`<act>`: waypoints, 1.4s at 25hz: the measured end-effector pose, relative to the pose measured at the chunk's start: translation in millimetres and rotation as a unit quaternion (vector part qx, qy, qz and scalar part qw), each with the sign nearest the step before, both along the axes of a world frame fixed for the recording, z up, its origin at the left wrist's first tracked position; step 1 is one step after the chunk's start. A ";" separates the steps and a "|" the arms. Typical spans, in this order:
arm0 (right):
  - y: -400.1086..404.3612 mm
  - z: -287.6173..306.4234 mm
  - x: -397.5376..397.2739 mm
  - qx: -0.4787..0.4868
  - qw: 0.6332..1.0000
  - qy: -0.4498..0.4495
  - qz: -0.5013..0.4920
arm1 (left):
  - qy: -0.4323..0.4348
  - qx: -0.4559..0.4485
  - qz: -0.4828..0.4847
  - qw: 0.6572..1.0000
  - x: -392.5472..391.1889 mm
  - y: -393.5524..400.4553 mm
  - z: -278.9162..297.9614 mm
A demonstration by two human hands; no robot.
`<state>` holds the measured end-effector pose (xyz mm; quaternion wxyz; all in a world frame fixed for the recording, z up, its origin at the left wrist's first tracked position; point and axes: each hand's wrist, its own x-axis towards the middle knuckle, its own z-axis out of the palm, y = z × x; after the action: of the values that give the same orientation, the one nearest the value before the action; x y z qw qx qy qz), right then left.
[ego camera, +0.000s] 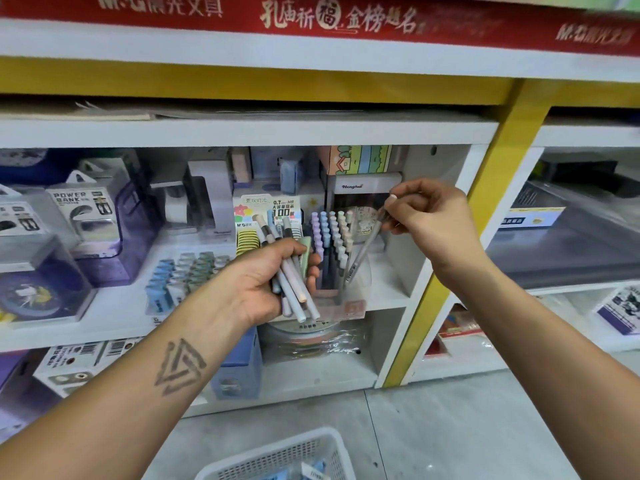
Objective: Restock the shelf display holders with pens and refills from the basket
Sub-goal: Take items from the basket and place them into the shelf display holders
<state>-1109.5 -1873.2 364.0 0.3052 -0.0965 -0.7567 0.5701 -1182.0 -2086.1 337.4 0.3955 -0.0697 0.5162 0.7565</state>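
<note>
the right hand (pixel 429 220) pinches the top end of one grey pen (pixel 360 252) between thumb and fingertips, the pen slanting down toward seven o'clock with its tip inside the clear display holder (pixel 349 292) on the shelf (pixel 391 299). the left hand (pixel 266 282) is curled round a bundle of pastel pens (pixel 294 282), their ends fanning out toward eleven and five o'clock, just at nine o'clock of the holder. the holder already carries rows of pastel-capped pens (pixel 330 233); the free slot seems to sit at its three o'clock edge, though glare on the plastic makes that hard to confirm. to seat the pen well, swing it upright first, line the tip over a vacant hole, then lower it straight so neighbouring caps are not knocked. the white basket (pixel 277 455) sits on the floor at six o'clock, with a few packets inside.
</note>
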 end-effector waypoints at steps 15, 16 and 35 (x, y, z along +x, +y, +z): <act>10.0 -23.9 -8.9 0.195 0.980 -0.038 -0.024 | 0.011 -0.018 0.019 1.000 2.5 2.0 6.4; 11.0 -26.9 -11.3 0.205 0.978 -0.037 -0.023 | 0.014 -0.020 0.017 1.000 2.3 2.4 5.9; 0.7 -43.8 -58.9 0.490 0.854 -0.168 -0.050 | 0.069 -0.031 -0.026 0.997 -2.1 -5.5 0.0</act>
<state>-1168.5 -1872.5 320.2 0.2090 -0.0667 -0.9719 0.0850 -1184.2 -2091.5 337.4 0.3762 -0.0160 0.5671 0.7325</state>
